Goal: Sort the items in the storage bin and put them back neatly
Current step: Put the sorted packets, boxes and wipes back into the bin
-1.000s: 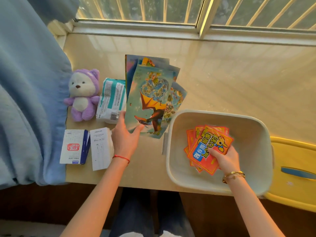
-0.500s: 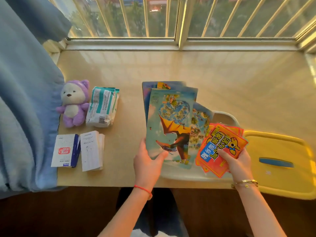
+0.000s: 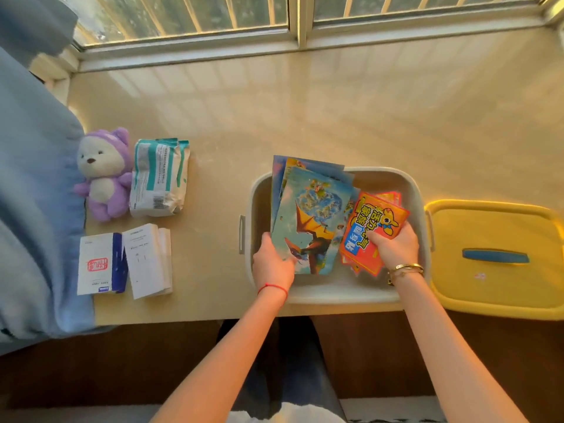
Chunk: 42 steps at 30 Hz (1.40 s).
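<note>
Left hand grasps picture booklets, right hand grasps orange packets, both over bin; bin floor mostly hidden

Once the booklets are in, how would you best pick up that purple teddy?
Grip the teddy around its round belly, coming straight down from above. It lies on its back on the table, the tissue pack close on one side and the blue cloth on the other.

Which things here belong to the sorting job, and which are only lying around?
Job: bin, picture cards, orange packets, plush bear, wipes pack, two boxes, yellow lid.
Lying about: blue curtain.
</note>
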### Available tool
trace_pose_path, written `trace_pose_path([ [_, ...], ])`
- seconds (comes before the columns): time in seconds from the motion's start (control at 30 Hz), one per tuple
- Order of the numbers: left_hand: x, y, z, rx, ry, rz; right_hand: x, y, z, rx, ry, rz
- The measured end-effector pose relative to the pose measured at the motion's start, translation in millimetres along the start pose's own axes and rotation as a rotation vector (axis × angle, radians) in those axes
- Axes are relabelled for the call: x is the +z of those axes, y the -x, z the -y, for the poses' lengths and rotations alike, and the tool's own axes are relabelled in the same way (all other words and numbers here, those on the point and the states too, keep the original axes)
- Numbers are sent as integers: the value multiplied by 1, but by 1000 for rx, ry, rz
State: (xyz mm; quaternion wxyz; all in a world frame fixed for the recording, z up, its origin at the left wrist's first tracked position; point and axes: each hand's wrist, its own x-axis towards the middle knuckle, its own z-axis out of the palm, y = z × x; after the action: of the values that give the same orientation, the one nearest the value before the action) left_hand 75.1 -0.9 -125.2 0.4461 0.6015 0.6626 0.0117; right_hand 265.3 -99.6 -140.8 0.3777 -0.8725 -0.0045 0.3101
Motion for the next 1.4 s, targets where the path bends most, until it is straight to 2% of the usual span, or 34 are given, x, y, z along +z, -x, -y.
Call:
trace_pose_path([
  [0.2, 20, -20, 15, -199, -124, 240, 17, -12, -7, 31, 54, 37],
  [0.37, 25, -38, 21, -233, -159, 335, 17, -19, -13, 55, 60, 90],
  [0.47, 23, -40, 22, -218, -65, 251, 15, -24, -18, 75, 95, 135],
  [0.57, 21, -37, 23, -89, 25, 151, 18, -27, -22, 65, 176, 156],
  [0.67, 20, -30, 21, 78, 19, 98, 22, -26, -25, 21, 277, 139],
  [0.87, 7, -21, 18, 269, -36, 41, 21, -18, -26, -97, 539, 100],
  [1.0, -17, -10, 9, 428, -10, 49, 12, 8, -15, -307, 552, 19],
  [1.13, -57, -5, 9, 555, -7, -43, 20, 43, 10, -538, 478, -10],
  [1.27, -109, -11, 26, 566, 6, -152, 47, 80, 40, -719, 456, 46],
  [1.4, -168, -28, 66, 514, 25, -268, 92, 122, 64, -815, 477, 82],
])
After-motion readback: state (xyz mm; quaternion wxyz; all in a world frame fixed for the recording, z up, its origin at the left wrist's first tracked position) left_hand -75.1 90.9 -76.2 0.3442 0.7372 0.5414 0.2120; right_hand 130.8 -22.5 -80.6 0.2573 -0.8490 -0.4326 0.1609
